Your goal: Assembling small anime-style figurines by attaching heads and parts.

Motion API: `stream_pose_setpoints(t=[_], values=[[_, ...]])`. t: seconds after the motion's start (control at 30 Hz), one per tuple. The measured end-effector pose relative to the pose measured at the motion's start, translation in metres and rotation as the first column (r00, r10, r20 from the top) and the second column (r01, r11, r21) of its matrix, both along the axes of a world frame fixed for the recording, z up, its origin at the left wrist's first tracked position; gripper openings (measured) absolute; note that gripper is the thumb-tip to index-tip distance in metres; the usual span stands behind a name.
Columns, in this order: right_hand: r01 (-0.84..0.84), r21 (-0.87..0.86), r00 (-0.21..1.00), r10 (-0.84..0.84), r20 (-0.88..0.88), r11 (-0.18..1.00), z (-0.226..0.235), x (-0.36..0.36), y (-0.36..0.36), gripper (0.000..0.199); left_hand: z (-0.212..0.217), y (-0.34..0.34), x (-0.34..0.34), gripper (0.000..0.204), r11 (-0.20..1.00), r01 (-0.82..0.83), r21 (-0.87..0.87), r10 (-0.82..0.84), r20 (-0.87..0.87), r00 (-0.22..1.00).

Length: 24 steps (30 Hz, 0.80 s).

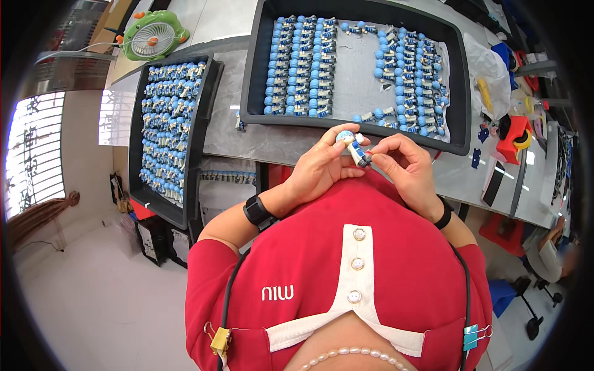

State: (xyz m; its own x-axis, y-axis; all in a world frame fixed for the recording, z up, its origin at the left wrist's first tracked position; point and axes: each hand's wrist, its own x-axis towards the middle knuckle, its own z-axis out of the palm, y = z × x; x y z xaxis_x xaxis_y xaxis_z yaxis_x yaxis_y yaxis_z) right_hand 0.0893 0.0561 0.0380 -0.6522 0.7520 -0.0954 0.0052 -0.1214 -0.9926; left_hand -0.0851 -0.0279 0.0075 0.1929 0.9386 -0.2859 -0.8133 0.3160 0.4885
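Note:
A small figurine [354,148] with a round light-blue head and a white and blue body is held tilted just in front of my chest. My left hand [322,162] grips it, thumb and index finger closed around the head end. At the figurine's dark lower end, the thumb and index finger of my right hand [403,166] are pinched together. A speck of red shows at those fingertips; whether it is a separate piece, I cannot tell. Beyond my hands, a large black tray [359,127] holds rows of similar figurines [297,68].
A second black tray [197,133] of figurines stands at the left. One loose figurine [239,120] lies on the grey table [226,139] between the trays. A green fan [154,35] is at the far left. To the right are a red tape dispenser [512,139] and a plastic bag [489,74].

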Motion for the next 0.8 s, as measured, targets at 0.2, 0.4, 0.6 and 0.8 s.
stream_pose_setpoints(t=[0.2,0.4,0.6,0.8], values=[[-0.014,0.019,1.000,0.013,0.022,1.000,-0.0024,0.0038,0.0005,0.009,0.0002,-0.0006,-0.0001,0.043,0.999,0.021,0.024,-0.020,-0.013,1.000],[-0.015,-0.002,1.000,0.015,0.002,1.000,-0.0006,0.0052,-0.0011,0.008,0.0003,-0.0023,0.0015,0.041,0.999,0.021,0.043,-0.022,0.022,1.000],[-0.024,0.023,0.999,0.025,-0.037,0.999,0.0019,0.0058,-0.0017,0.007,0.0013,-0.0041,0.0016,0.039,0.998,0.015,0.053,-0.018,0.056,0.998],[-0.032,0.020,0.999,0.033,-0.033,0.999,0.0029,0.0055,0.0002,0.008,0.0008,-0.0041,0.0024,0.037,0.998,0.002,0.068,-0.005,0.045,0.999]])
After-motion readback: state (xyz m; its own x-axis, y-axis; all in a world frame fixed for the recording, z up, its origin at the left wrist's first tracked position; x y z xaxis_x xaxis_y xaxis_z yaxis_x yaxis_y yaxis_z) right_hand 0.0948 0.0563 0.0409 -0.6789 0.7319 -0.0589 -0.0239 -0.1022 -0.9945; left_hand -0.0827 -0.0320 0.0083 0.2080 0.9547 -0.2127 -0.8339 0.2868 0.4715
